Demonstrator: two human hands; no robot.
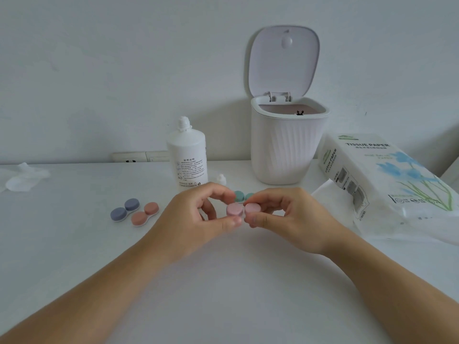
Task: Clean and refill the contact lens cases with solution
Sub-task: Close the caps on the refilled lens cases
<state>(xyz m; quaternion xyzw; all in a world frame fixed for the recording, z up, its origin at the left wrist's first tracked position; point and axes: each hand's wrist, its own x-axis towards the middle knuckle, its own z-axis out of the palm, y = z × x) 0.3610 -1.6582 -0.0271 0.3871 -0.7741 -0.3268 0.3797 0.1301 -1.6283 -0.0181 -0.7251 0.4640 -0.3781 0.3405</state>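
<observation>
I have the pink lens case point(242, 210) lifted just above the table point(223, 281), left hand point(198, 217) and right hand point(285, 214) each pinching a cap, so unscrewing them looks next, needing opposite twists.

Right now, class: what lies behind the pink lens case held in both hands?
Behind the pink lens case, a green lens case lies on the table. Only its two caps' upper parts show; the left hand and right hand cover the rest.
</observation>
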